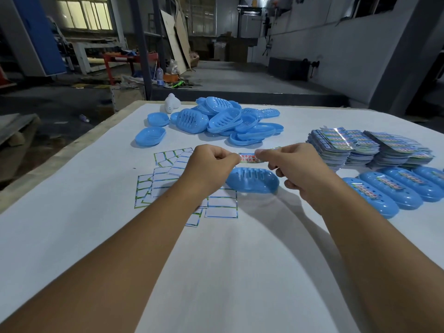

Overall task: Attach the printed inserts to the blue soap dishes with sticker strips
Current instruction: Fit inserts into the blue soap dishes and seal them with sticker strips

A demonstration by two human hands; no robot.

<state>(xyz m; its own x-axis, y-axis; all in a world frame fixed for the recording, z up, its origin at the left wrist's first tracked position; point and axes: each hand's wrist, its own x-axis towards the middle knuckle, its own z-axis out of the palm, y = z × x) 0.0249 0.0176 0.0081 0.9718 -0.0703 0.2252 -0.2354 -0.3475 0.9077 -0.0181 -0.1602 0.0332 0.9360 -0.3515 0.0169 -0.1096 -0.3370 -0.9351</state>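
A printed sticker strip (248, 157) with red characters is stretched between my two hands. My left hand (211, 164) pinches its left end and my right hand (295, 164) pinches its right end. Just below the strip a blue soap dish (252, 180) lies upside down on the white table, slots facing up. The strip hangs a little above the dish; I cannot tell whether they touch.
A heap of blue soap dishes (216, 120) lies at the back. Stacks of printed inserts (365, 147) sit at the right, with finished dishes (394, 191) in a row below them. Peeled backing sheets (165, 181) lie under my left arm. A white object (171, 103) stands at the far edge.
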